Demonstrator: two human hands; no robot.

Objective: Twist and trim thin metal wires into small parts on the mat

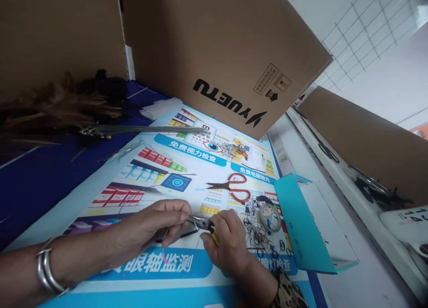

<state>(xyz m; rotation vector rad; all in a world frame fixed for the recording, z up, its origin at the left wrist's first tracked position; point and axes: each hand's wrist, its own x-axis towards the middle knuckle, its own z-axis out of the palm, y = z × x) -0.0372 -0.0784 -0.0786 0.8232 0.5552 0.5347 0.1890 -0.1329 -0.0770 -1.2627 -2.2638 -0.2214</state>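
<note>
My right hand (228, 243) is wrapped round the yellow handles of a pair of pliers (201, 222), whose metal jaws point left. The plier tips meet the fingertips of my left hand (172, 221), which pinch a thin wire (165, 236). A small pink piece (164, 256) shows below those fingers. Just beyond my hands, scissors with red handles (238, 187) lie on the printed sheet (197, 192). Right of my right hand is a scattered pile of small wire pieces and black rings (259, 236), with a round coil (270, 218) beside it.
A teal box (296, 223) stands open at the right. Long thin wires (150, 129) lie across the back left, near brown and black feathers (60, 103). Another small heap of metal bits (230, 151) sits before a large cardboard panel (214, 45).
</note>
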